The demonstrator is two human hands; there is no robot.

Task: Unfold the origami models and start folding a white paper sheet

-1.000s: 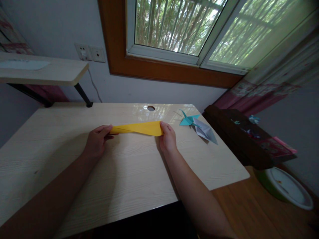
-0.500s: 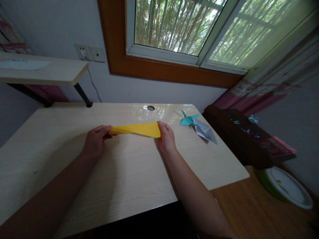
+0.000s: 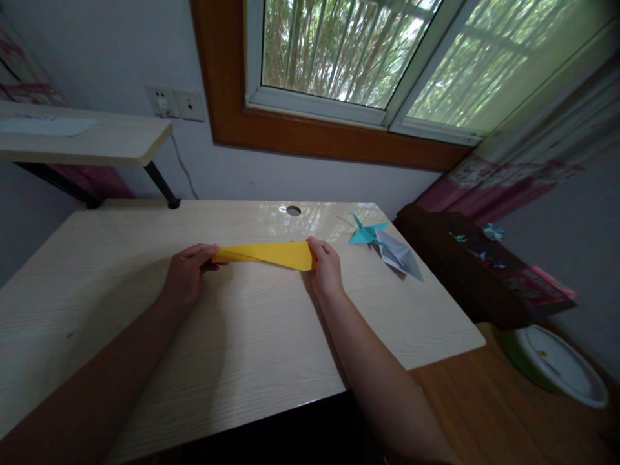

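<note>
1. Plainly, no brand, label or writing can be read on anything; the dark box [image 3: 477, 271] at the right carries coloured patches too blurred to make out.
2. Both hands grip a long, folded yellow paper [image 3: 268, 253] over the middle of the pale wooden desk [image 3: 242, 323]. The left hand [image 3: 186, 274] pinches its narrow left tip between thumb and fingers, and the right hand [image 3: 327, 268] is closed on its wider right end.
3. Against the frame from a second ago, the right end of the paper sits slightly lower and nearer the desk, and its right edge looks narrower; the left hand has barely shifted, and the right hand has moved a little to the left.
4. Just right of the right hand, apart from it, lies a teal paper crane [image 3: 367, 233] touching a grey folded paper [image 3: 400, 255].
5. A round cable hole [image 3: 293, 210] sits at the back of the desk, beyond the yellow paper.
6. Bare desk spreads to the left and toward the near edge. The right edge of the desk runs close beside the dark box.
7. A raised shelf [image 3: 97, 139] stands over the desk's back left corner, and a green-rimmed bowl [image 3: 557, 368] lies low at the right, well apart from the hands.
</note>
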